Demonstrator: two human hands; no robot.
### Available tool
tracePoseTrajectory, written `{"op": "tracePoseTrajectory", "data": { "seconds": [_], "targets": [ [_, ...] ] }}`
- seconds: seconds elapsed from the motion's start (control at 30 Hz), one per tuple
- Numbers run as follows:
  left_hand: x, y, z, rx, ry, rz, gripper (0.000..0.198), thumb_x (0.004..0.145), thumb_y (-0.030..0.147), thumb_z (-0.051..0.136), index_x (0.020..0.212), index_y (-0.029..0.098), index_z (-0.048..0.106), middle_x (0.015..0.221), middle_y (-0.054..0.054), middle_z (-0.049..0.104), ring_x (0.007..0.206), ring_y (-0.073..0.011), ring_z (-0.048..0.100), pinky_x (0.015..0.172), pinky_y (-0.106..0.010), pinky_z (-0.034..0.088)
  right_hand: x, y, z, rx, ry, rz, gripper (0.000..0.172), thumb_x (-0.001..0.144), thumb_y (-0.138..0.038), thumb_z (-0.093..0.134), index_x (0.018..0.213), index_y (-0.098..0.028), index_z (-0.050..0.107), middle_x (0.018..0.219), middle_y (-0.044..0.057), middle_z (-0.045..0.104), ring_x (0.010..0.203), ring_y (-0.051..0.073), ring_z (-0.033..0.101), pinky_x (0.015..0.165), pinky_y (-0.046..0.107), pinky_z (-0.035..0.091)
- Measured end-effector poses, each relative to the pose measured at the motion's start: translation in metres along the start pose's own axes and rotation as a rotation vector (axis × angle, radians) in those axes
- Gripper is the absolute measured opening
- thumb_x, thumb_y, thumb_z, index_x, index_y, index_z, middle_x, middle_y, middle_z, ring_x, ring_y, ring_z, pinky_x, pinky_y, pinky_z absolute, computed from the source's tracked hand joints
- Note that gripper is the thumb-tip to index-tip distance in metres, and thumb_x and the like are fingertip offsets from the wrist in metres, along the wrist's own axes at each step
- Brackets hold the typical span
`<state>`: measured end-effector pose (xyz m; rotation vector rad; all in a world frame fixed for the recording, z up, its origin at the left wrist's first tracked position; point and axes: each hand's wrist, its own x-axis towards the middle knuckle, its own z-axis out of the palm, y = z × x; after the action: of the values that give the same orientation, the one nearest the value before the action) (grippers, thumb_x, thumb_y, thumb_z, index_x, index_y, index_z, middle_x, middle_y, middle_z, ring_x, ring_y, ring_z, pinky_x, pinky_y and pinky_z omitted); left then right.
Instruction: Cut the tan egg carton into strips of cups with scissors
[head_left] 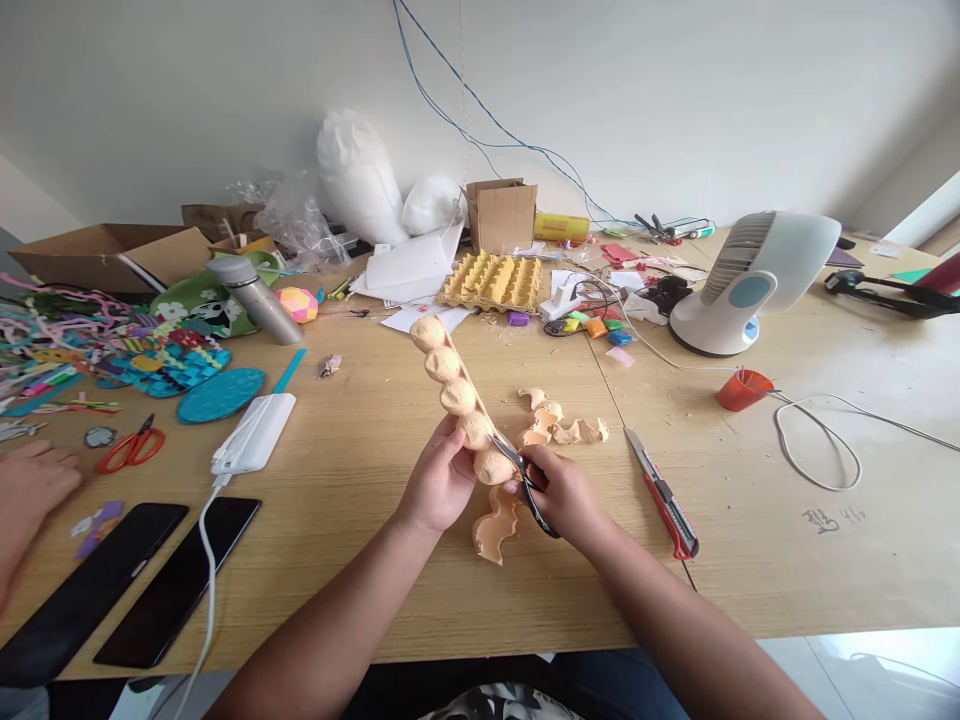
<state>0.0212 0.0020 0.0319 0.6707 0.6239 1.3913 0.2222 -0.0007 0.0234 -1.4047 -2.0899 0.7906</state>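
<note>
A peach-coloured strip of egg carton (459,397) with several rounded cups is held up at a slant over the table. My left hand (439,482) grips it near its lower end, the thumb lying on a cup. Black-handled scissors (534,492) are in my right hand (562,492), their blades at the strip's right edge by the lowest cups. Beneath my hands lies a curved cut-off carton piece (493,535). More torn carton scraps (547,420) lie just beyond my right hand.
A red utility knife (667,505) lies to the right, with a fan (742,290) and an orange cup (744,390) beyond. A yellow egg tray (491,282) stands at the back. Phones (180,580), a power bank (255,435), orange scissors (133,446) and another person's hand (37,485) are left.
</note>
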Motion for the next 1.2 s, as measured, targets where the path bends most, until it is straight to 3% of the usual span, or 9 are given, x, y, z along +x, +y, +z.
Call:
{"op": "tracePoseTrajectory", "data": {
  "seconds": [0.47, 0.67, 1.1, 1.2],
  "targets": [
    [-0.004, 0.0, 0.005, -0.026, -0.007, -0.01, 0.042, 0.085, 0.047, 0.085, 0.121, 0.029, 0.072, 0.109, -0.002, 0.071, 0.098, -0.0202, 0.065, 0.084, -0.034, 0.056, -0.001, 0.001, 0.004, 0.037, 0.041, 0.004, 0.031, 0.091, -0.047, 0.071, 0.111, -0.023, 0.071, 0.073, 0.0, 0.062, 0.067, 0.018, 0.054, 0.062, 0.026, 0.034],
    [-0.005, 0.003, 0.009, -0.025, 0.002, -0.023, 0.038, 0.083, 0.05, 0.086, 0.111, 0.029, 0.072, 0.103, -0.002, 0.072, 0.094, -0.0229, 0.067, 0.082, -0.037, 0.056, -0.003, 0.001, 0.006, 0.098, 0.05, -0.004, 0.035, 0.091, -0.053, 0.071, 0.109, -0.023, 0.071, 0.072, 0.0, 0.062, 0.066, 0.018, 0.054, 0.062, 0.026, 0.035],
    [-0.003, 0.001, 0.003, -0.085, 0.021, -0.069, 0.034, 0.086, 0.046, 0.084, 0.112, 0.028, 0.073, 0.106, -0.003, 0.074, 0.097, -0.0219, 0.068, 0.086, -0.036, 0.057, -0.002, 0.003, 0.004, 0.296, -0.007, -0.003, 0.045, 0.088, -0.066, 0.071, 0.085, -0.022, 0.061, 0.065, -0.004, 0.052, 0.062, 0.015, 0.048, 0.059, 0.026, 0.033],
    [0.001, 0.002, -0.001, -0.085, 0.051, -0.052, 0.031, 0.086, 0.044, 0.084, 0.11, 0.027, 0.073, 0.113, -0.003, 0.075, 0.102, -0.0215, 0.069, 0.087, -0.034, 0.057, 0.0, 0.005, 0.001, 0.34, 0.037, 0.018, 0.047, 0.088, -0.067, 0.07, 0.081, -0.022, 0.057, 0.066, -0.004, 0.05, 0.064, 0.015, 0.047, 0.06, 0.026, 0.033]
  ]
}}
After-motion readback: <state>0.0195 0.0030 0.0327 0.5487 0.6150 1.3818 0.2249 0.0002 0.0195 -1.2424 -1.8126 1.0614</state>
